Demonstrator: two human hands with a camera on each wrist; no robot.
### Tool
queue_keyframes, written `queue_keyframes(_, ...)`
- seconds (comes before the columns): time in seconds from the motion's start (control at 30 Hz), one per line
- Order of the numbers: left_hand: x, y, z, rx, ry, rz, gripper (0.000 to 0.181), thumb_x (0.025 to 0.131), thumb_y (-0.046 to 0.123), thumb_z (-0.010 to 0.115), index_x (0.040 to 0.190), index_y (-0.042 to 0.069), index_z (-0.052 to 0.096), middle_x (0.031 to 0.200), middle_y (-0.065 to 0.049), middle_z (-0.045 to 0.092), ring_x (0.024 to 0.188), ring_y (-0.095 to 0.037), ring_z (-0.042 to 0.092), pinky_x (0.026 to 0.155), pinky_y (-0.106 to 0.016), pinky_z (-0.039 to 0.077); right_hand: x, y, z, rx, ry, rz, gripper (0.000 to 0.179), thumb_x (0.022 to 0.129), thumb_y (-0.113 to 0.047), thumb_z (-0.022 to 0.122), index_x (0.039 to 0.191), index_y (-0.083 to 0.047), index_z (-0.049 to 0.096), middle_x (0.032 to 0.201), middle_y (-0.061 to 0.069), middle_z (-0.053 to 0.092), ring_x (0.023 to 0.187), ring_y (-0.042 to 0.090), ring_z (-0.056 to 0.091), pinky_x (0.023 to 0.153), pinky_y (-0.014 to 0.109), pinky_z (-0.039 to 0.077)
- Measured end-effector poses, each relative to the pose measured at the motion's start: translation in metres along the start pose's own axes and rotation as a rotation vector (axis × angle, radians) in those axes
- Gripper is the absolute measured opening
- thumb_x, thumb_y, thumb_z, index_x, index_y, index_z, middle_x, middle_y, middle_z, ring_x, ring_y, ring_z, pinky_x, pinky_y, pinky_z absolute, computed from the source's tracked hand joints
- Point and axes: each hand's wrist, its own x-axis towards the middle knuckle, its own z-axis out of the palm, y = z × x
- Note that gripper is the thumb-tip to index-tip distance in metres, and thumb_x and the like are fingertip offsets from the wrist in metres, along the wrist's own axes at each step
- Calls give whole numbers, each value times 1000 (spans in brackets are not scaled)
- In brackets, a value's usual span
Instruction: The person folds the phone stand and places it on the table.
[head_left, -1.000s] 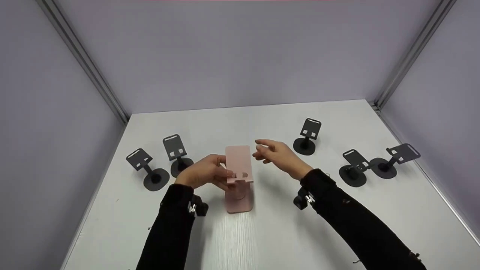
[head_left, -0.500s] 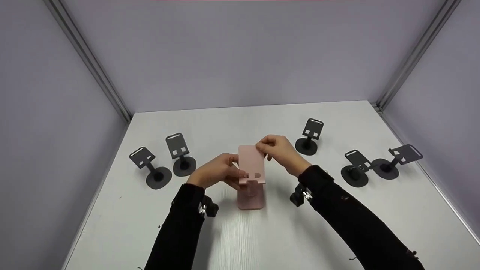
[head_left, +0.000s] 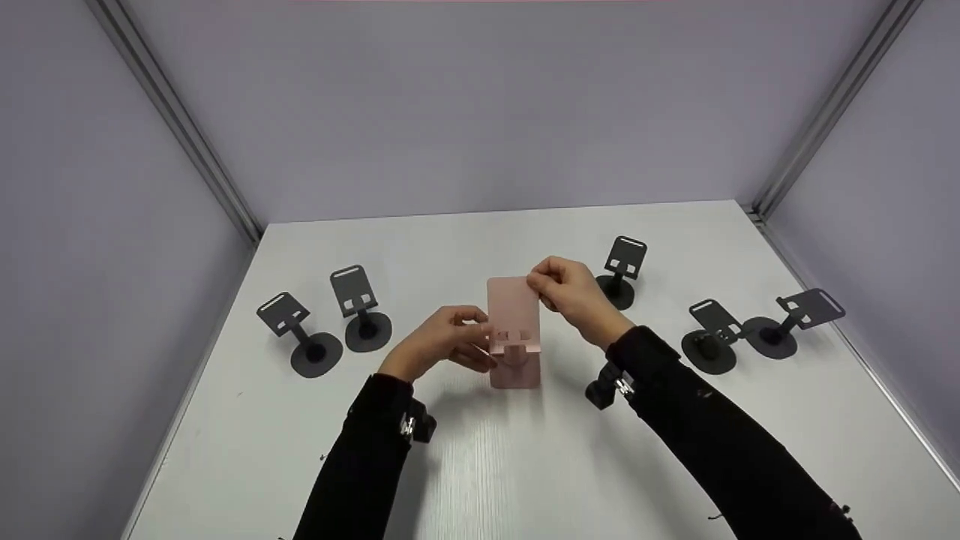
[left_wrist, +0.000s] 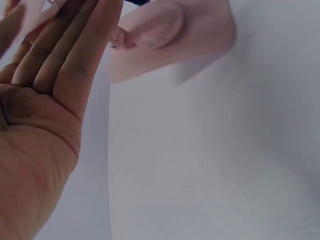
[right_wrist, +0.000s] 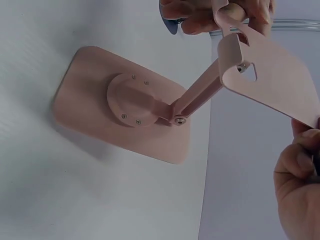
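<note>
- pink phone stand (head_left: 514, 330) sits at the middle of the white table (head_left: 525, 465), its flat rectangular base (right_wrist: 120, 122) resting on the surface, its arm (right_wrist: 197, 95) angled up to the tilted back plate.
- five dark grey stands (head_left: 360, 304) ring it: two to the left, one just behind the right hand, two well apart at the right, all upright on round bases.
- right hand (head_left: 574, 292) pinches the top right corner of the plate between thumb and curled fingers.
- left hand (head_left: 446, 345) has its fingertips closed on the plate's lower left edge, near the lip; the left wrist view shows the fingers fairly straight, so the grip looks light.
- judged from this, the step in hand is setting the plate's tilt at its hinge (right_wrist: 180, 120).
- the next move likely calls for steady pressure from both hands, the base kept flat so that it does not slide or tip.
</note>
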Motion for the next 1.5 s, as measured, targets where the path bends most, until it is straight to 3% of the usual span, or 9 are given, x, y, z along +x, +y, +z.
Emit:
queue_keyframes(0.13,3,-12,-3,40,198,10,39,104,37,59,108,-1,65,90,-27,74,70,-34,75,67,-43,63,0,-4,-4,32,18,-5,14,102,-12,63,96,0,63,71,-1,52,62,8,45,55,19,37)
queue_keyframes(0.23,8,-23,-2,158,371,-38,42,103,39,60,107,-2,66,76,-22,73,55,-25,70,56,-36,61,1,-7,-4,54,13,-12,13,102,-11,63,96,0,63,71,-1,51,62,8,46,55,19,37)
queue_keyframes(0.3,11,-29,0,240,433,-82,43,102,41,62,110,-1,66,73,-18,73,52,-23,68,55,-35,60,1,-9,-4,60,9,-23,13,102,-12,63,96,0,63,71,-1,52,62,8,47,55,19,37)
queue_keyframes(0.4,14,-36,4,272,428,-111,44,101,40,63,118,0,64,88,-18,75,68,-32,73,61,-39,62,1,-12,-3,71,6,-43,14,102,-11,63,96,1,63,71,0,52,61,9,47,54,19,37)
queue_keyframes(0.53,17,-42,9,214,331,-92,37,102,27,63,126,-1,64,107,-20,72,91,-40,73,74,-47,63,0,-16,-3,85,5,-63,14,103,-11,62,98,2,63,73,1,52,62,9,48,55,19,38)
queue_keyframes(0.7,22,-45,13,154,274,-52,25,98,11,64,118,-4,67,98,-16,75,83,-25,75,78,-44,63,0,-16,-1,97,0,-90,13,102,-10,62,97,1,63,72,1,52,61,9,48,54,19,39)
queue_keyframes(0.83,25,-45,14,112,321,-52,15,95,6,66,106,-4,67,89,-13,75,77,-19,74,73,-37,63,0,-17,-2,100,-10,-106,13,102,-11,63,95,0,63,71,1,53,60,9,48,54,20,39)
queue_keyframes(1.1,27,-38,10,177,424,-46,6,92,2,65,96,-1,65,83,-11,71,73,-17,72,68,-32,63,0,-17,-8,96,-20,-109,14,100,-14,67,94,-2,65,73,1,53,64,10,47,57,21,37)
queue_keyframes(1.5,24,-36,1,247,560,57,8,91,-6,64,87,1,64,77,-9,68,65,-16,67,62,-32,62,-1,-16,-10,70,-97,-105,17,98,-16,71,90,-2,66,75,3,56,65,11,43,60,22,35)
